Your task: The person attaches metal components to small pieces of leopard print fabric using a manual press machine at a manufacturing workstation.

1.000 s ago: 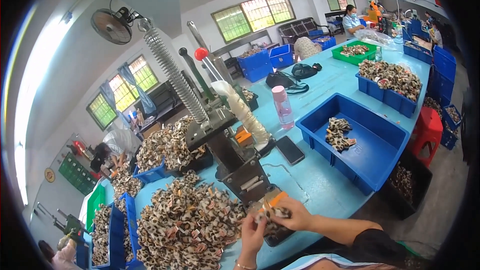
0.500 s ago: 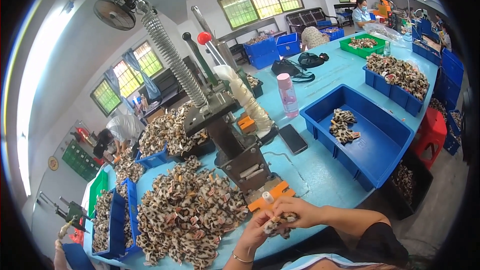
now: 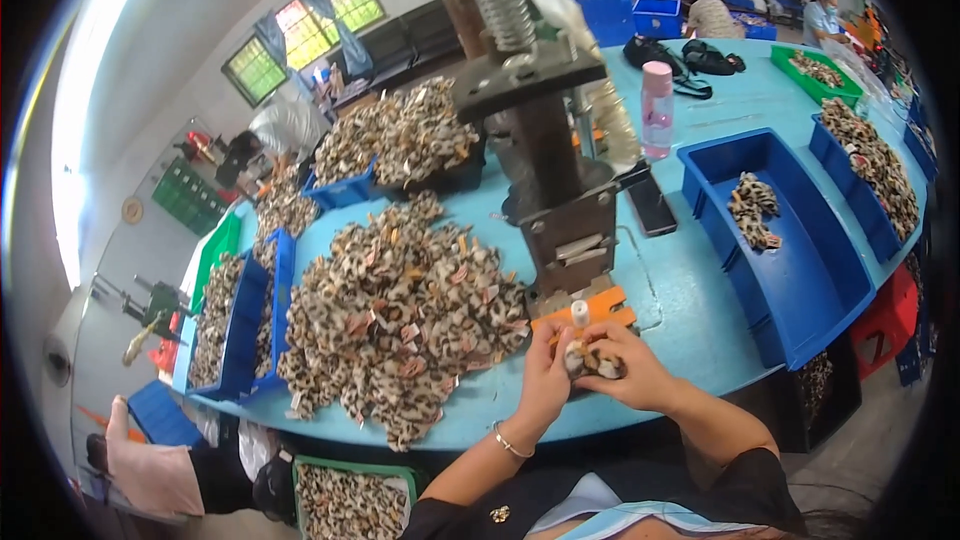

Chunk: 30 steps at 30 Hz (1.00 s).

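Note:
Between my two hands is a small leopard-print plush piece (image 3: 597,362), its pale and dark spotted fur showing between the fingers. My left hand (image 3: 543,372) grips its left side, and my right hand (image 3: 645,376) wraps round its right side. Just beyond the fingertips, a short white post (image 3: 580,313) stands at the orange plate (image 3: 612,306) at the foot of a dark metal hand press (image 3: 560,210). Left of the press lies a large heap of similar plush pieces (image 3: 400,310), several with small tags.
On the right, a blue tray (image 3: 815,290) holds a few plush pieces (image 3: 753,208). A phone (image 3: 652,205) and a pink bottle (image 3: 657,110) stand between tray and press. Filled blue bins (image 3: 232,340) line the left edge. Other people work at left and far right.
The view has tilted down and turned left, so the table sits higher in the picture. My hands still hold the plush piece, now with its rounded side more exposed.

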Each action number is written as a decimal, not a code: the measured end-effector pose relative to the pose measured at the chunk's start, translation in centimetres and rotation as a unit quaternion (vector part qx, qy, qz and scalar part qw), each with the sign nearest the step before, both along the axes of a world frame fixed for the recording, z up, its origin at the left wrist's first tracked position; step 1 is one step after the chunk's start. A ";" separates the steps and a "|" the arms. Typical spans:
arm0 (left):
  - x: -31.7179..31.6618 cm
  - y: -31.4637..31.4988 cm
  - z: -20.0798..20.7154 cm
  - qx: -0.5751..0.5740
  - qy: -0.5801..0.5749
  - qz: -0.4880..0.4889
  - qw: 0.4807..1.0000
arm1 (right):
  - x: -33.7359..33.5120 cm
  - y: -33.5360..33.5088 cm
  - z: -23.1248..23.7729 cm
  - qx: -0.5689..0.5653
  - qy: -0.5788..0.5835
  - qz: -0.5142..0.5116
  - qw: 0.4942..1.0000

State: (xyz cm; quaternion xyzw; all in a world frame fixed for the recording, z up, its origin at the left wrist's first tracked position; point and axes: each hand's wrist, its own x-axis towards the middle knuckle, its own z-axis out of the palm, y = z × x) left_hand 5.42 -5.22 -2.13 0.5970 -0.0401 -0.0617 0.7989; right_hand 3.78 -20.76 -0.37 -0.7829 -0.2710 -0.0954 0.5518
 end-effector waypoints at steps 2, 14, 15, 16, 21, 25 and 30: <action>0.2 -0.4 -0.1 0.011 -0.015 0.008 1.000 | -0.1 0.0 0.0 -0.012 0.002 -0.007 1.000; 1.1 0.5 -0.6 -0.037 0.044 -0.027 0.998 | 1.5 0.5 -0.6 -0.051 0.012 -0.181 0.982; 1.7 0.3 -0.2 -0.066 0.014 -0.034 0.997 | 2.5 0.5 -0.5 -0.075 0.006 -0.187 0.980; 2.1 0.2 0.0 -0.094 -0.015 -0.040 0.995 | 3.2 0.5 -0.4 -0.098 0.001 -0.192 0.976; 3.5 0.0 -0.4 -0.059 0.035 0.010 0.998 | 5.0 0.7 0.0 -0.137 -0.009 -0.199 0.970; 4.1 -0.8 -1.6 -0.087 0.026 0.072 0.993 | 6.1 -0.6 -0.4 -0.038 0.171 -0.126 0.976; 4.7 -1.5 -2.5 -0.042 -0.004 0.121 0.992 | 5.8 -1.2 -1.7 0.167 0.305 -0.051 0.936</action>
